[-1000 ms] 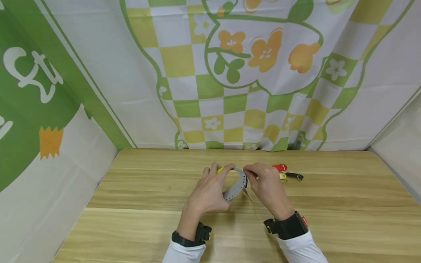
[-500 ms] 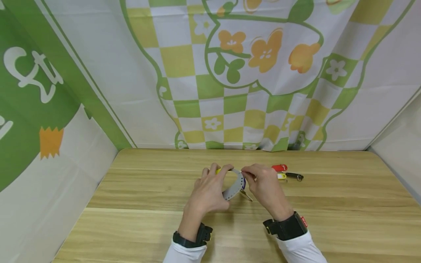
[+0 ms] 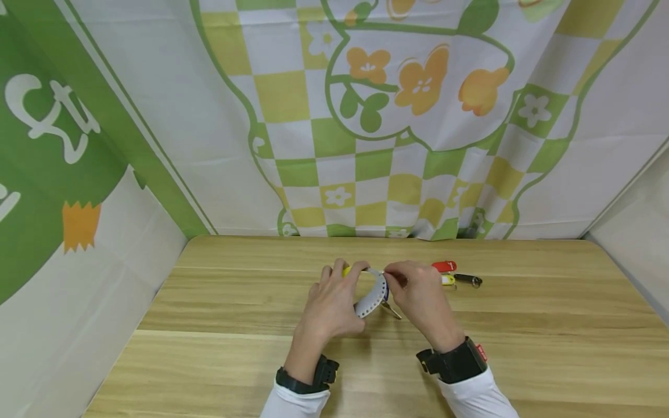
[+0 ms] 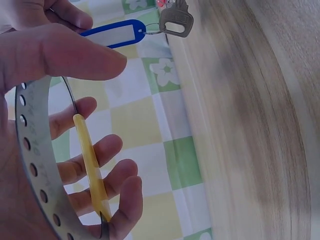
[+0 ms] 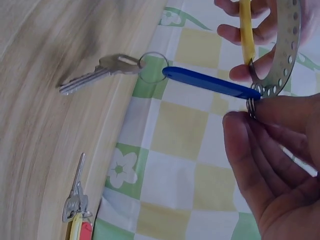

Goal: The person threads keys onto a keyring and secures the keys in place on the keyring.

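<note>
L hand (image 3: 330,303) curled round perf. grey band (image 3: 373,300), fingers on its yellow bar (image 4: 90,165). R hand (image 3: 425,297) at band's R edge, thumb + fingertips pinching sm. metal ring (image 5: 251,107); blue tag (image 5: 207,83) juts out from ring, w/ key (image 5: 112,67) on tag's end away from band.

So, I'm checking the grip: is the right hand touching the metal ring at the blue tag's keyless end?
Touching: the right wrist view shows the right hand pinching the metal ring between its fingers.
</note>
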The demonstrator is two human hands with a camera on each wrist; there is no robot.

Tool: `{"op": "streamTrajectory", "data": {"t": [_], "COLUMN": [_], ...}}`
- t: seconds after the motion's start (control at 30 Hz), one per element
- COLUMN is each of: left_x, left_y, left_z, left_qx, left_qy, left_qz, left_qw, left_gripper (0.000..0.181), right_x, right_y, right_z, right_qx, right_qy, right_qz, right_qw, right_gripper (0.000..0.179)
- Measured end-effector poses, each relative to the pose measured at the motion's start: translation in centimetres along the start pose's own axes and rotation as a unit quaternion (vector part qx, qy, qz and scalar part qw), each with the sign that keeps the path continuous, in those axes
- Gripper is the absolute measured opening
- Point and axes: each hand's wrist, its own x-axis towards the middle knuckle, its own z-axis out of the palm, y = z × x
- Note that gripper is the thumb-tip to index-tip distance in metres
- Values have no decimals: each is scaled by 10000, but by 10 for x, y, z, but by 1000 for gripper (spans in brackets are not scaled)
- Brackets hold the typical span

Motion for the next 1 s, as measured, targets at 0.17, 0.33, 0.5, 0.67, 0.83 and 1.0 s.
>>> {"op": "streamTrajectory", "data": {"t": [0.17, 0.33, 0.5, 0.67, 0.83, 1.0], "left_x": [0, 0, -1, -1, 0, 0], "left_y": [0, -1, -2, -2, -2, -2], "left_z": [0, 0, -2, -2, -2, -1], "left_qx": [46, 127, 133, 109, 74, 67], "left_qy": [92, 104, 28, 13, 73, 154], "left_qz": [3, 69, 119, 108, 45, 53], "left_qw": [9999, 9998, 9998, 9999, 9999, 9998], "left_gripper": [98, 96, 95, 96, 95, 94], "right_x": [-1, -2, -1, -1, 0, 0], "right_y": [-3, 0, 4, 5, 0, -4], "right_z": [1, 2, 0, -1, 0, 0], "right_qx": [-34, -79, -14, 100, 155, 173], "right_qy": [134, 161, 142, 85, 104, 142], "right_qz": [213, -44, -466, -374, 252, 613], "right_qw": [9997, 9998, 9988, 9992, 9995, 9979], "right_gripper": [9, 10, 12, 11, 7, 6]}}
